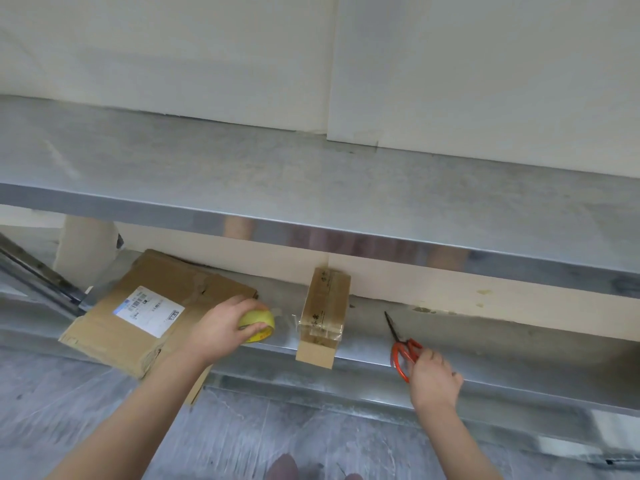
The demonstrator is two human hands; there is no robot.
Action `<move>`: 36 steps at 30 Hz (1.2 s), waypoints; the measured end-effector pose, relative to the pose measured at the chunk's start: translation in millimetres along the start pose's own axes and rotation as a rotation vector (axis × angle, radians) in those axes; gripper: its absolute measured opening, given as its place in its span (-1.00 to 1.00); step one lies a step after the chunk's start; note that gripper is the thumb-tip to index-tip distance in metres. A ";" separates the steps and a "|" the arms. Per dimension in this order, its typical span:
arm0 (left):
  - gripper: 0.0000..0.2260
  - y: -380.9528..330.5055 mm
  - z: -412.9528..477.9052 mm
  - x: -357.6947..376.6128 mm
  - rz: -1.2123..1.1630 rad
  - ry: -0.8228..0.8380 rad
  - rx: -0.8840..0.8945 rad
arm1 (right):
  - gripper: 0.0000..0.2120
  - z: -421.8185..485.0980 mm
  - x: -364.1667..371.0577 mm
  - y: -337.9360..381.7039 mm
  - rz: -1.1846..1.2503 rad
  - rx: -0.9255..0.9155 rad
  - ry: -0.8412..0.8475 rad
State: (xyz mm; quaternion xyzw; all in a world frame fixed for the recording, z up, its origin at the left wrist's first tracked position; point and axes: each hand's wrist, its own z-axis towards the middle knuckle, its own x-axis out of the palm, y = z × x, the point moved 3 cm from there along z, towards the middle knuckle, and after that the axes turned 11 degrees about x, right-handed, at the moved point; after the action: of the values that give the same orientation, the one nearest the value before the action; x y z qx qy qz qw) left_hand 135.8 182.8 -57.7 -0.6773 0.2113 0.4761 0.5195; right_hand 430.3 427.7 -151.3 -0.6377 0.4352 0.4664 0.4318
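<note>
left hand [217, 332] grips tape roll [259, 323], right hand [434, 375] grips scissors [395, 355] — closed small box [323, 306] between.

Bare left hand [221, 327] and right hand [433, 379] on bare forearms [145, 410]; brownish rounded toe-caps [284, 466], perhaps shoes, below

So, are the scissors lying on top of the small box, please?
No, the scissors lie on the shelf beside the small box, at the right hand.

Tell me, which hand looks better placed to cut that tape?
Probably the right hand: it is at the red scissors, while the left hand grips the yellow tape roll, its strip stretched to the small carton.
</note>
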 end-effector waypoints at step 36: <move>-0.73 28.4 24.3 2.4 -0.022 0.218 0.267 | -0.79 -185.2 -17.6 148.3 1.266 0.213 0.883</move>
State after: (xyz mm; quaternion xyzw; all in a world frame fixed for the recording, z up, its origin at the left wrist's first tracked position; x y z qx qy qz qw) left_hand 104.4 194.8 -74.2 -0.6524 0.3202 0.3617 0.5840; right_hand 325.5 216.4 -120.1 -0.3495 0.8904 0.2827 -0.0713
